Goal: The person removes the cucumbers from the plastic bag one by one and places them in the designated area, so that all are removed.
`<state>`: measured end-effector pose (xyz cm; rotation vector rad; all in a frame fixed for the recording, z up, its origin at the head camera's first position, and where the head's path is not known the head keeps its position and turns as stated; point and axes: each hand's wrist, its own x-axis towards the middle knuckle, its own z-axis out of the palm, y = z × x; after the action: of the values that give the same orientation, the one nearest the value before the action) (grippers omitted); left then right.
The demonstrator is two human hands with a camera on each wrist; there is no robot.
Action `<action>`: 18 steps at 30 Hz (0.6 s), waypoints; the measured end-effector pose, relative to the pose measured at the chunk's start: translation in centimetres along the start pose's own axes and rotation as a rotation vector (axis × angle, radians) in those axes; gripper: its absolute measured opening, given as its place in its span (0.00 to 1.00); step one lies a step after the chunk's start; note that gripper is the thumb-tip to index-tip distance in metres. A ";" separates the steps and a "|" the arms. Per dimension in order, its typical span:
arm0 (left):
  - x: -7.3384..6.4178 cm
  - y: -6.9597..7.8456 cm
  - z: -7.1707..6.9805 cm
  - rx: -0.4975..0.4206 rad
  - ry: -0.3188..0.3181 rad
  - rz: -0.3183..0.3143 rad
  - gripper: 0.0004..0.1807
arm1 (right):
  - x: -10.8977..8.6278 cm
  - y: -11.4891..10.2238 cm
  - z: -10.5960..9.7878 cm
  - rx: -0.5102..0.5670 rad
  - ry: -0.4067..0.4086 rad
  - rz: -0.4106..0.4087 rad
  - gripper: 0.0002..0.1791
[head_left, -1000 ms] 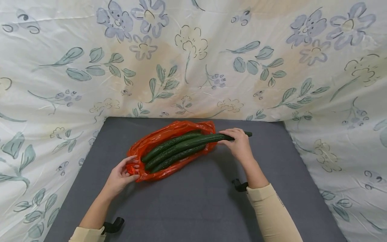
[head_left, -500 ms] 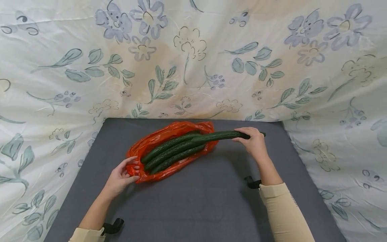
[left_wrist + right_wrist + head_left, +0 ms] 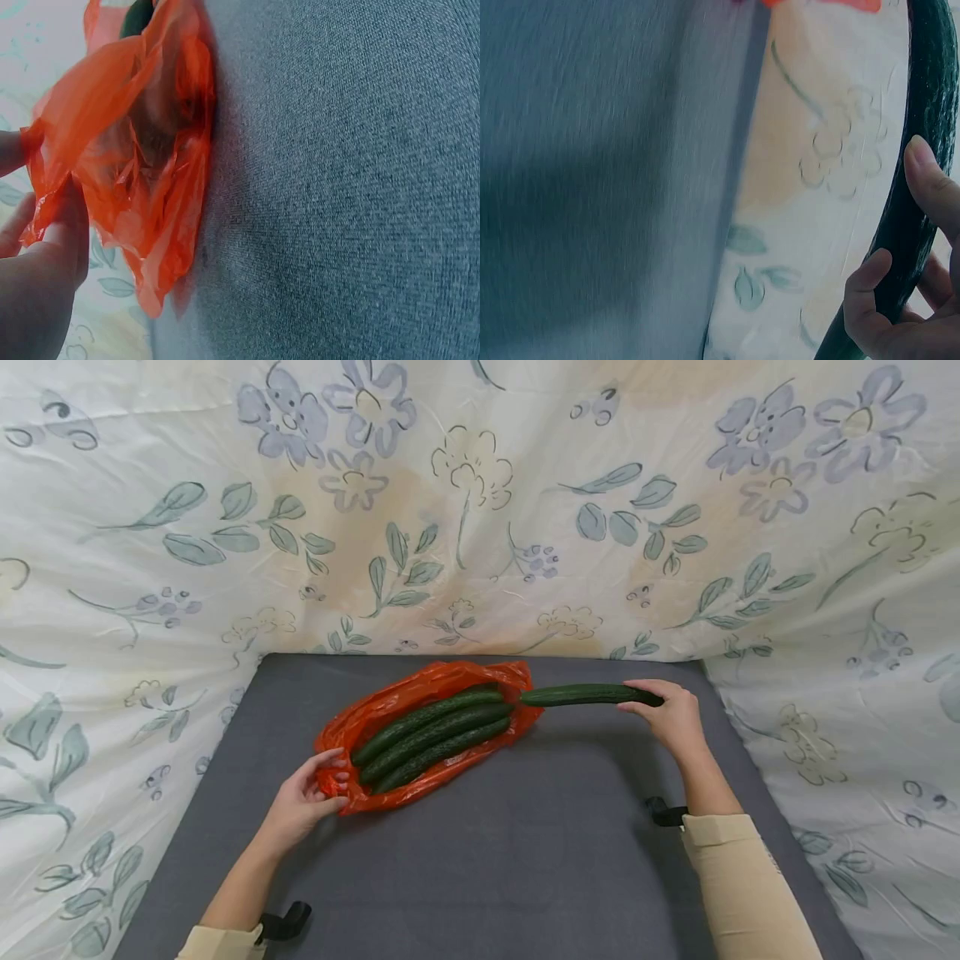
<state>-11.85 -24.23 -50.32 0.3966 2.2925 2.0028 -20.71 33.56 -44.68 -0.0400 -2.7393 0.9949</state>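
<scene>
An orange-red plastic bag (image 3: 408,687) lies with its top open on the grey table, and three dark green cucumbers (image 3: 435,735) rest side by side in it. My left hand (image 3: 296,802) pinches the bag's near left edge; the left wrist view shows thin plastic (image 3: 82,112) between thumb and fingers. To the right of the bag, my right hand (image 3: 672,714) grips another cucumber (image 3: 573,695) near its right end and holds it up over the table. Its left tip is close to the bag's right rim. In the right wrist view thumb and fingers curl round this cucumber (image 3: 922,97).
The grey table (image 3: 480,877) reaches back to a floral curtain (image 3: 480,527), which also hangs along both sides. Dark wrist mounts (image 3: 285,922) stick out from both forearms, below the hands.
My right hand has drawn its cucumber rightward, out from over the others, until its left tip is off them. My left hand has stayed at the bag's edge.
</scene>
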 end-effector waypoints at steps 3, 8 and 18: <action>-0.1 -0.2 -0.1 0.016 -0.005 -0.001 0.40 | 0.2 1.0 -1.0 0.000 -0.023 0.056 0.27; 0.0 -0.2 0.0 0.025 -0.003 0.004 0.40 | 0.9 2.5 -2.6 -0.002 -0.048 0.118 0.30; -0.1 -0.4 0.0 -0.010 0.002 0.016 0.39 | 1.8 5.7 -2.3 -0.042 -0.091 0.235 0.30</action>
<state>-11.81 -24.28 -50.71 0.4136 2.2867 2.0220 -22.19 39.59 -46.20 -0.3389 -2.8889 1.0198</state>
